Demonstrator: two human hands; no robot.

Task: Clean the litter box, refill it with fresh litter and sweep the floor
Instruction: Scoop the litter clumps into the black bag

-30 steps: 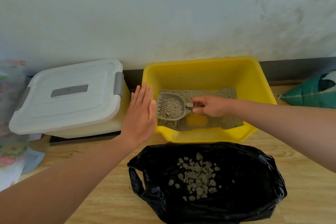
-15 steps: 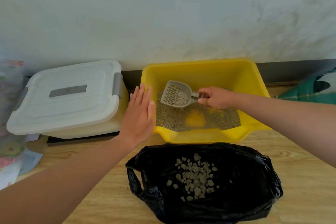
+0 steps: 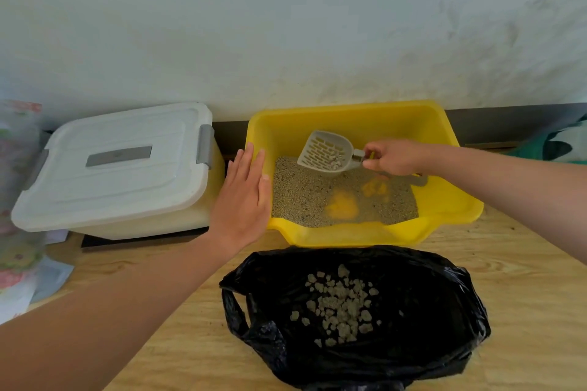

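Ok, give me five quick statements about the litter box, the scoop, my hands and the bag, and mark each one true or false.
1. The right hand holds the scoop raised above the litter in the yellow litter box. True.
2. The scoop is heaped full. False: only a few bits lie near its handle end.
3. The left hand grips the box's rim with curled fingers. False: it lies flat, fingers straight, at the left rim.
4. The black bag holds litter clumps. True.
5. The white bin stands open. False: its lid is on.
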